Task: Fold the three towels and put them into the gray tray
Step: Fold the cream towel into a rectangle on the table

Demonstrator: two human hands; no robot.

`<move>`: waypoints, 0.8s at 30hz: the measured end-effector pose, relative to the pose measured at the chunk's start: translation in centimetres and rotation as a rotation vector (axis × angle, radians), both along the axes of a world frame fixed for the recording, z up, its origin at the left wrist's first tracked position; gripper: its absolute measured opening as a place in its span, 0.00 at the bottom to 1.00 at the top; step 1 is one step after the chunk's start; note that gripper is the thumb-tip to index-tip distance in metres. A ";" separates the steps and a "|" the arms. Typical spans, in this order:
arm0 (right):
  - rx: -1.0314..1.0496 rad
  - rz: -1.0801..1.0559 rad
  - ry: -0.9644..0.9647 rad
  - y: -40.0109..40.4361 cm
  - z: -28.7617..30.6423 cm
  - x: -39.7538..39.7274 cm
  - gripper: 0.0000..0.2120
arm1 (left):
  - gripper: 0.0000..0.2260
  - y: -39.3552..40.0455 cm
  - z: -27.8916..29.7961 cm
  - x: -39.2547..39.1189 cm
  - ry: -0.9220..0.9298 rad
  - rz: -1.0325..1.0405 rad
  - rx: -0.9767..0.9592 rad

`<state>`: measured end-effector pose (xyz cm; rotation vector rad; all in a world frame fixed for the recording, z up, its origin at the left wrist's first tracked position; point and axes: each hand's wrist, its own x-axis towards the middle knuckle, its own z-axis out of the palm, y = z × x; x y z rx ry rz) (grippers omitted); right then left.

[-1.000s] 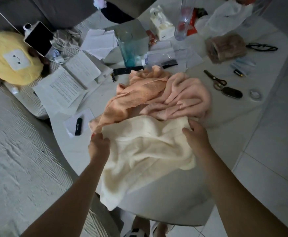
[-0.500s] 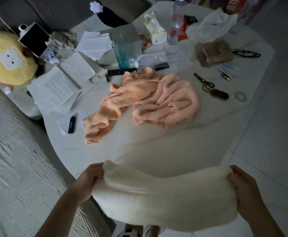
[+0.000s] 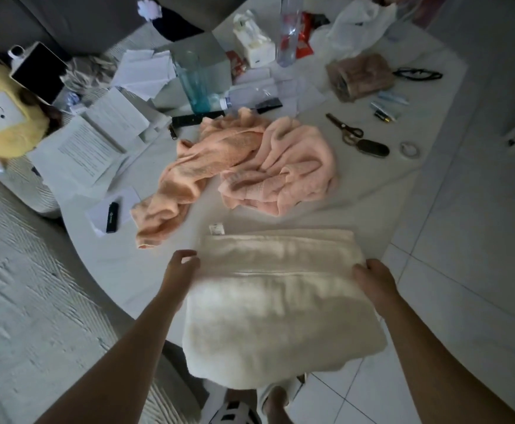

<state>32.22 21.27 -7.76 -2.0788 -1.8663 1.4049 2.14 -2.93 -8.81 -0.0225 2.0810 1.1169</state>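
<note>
**Cream towel laid across the table edge, one hand on each short end**

A cluttered white table (image 3: 133,270) sits in dim light, with a pale tiled floor on the right. Papers, a bottle and scissors (image 3: 343,130) crowd its far half. The cream towel (image 3: 280,298) lies at the near edge, its far part flat on the tabletop and its near part hanging off toward the person's feet. Its long axis runs left to right, straight across between the two hands.

The left hand (image 3: 180,269) sits at the left end, fingers curled; motion blur hides whether it pinches the cloth. The right hand (image 3: 372,275) grips the right end, fingers closed over the edge. Both forearms reach forward roughly parallel, equally near.

An orange towel (image 3: 188,175) and a pink towel (image 3: 292,166) lie crumpled just beyond, touching each other. The gray tray is not clearly identifiable.

The next fold likely brings one end over the other.
</note>
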 end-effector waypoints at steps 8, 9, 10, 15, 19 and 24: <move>0.093 -0.032 0.111 3.0 0.7 -3.2 0.12 | 0.13 4.6 0.8 -2.2 0.092 -0.197 -0.050; 0.140 0.019 0.094 3.1 0.8 -3.4 0.10 | 0.11 4.7 0.8 -2.2 0.174 -0.222 -0.047; 0.196 0.065 0.083 3.1 1.0 -3.5 0.07 | 0.10 4.6 0.8 -2.0 0.277 -0.250 -0.067; 0.497 0.069 0.201 3.1 1.9 -3.9 0.06 | 0.10 2.6 0.1 -1.8 0.771 -0.216 -0.125; 0.520 -0.002 0.209 3.6 0.9 -5.4 0.10 | 0.07 3.6 0.0 -2.8 0.756 -0.026 0.015; 0.304 0.081 -0.096 3.5 -1.4 -5.6 0.13 | 0.08 4.9 -1.4 -3.6 0.423 -0.224 -0.176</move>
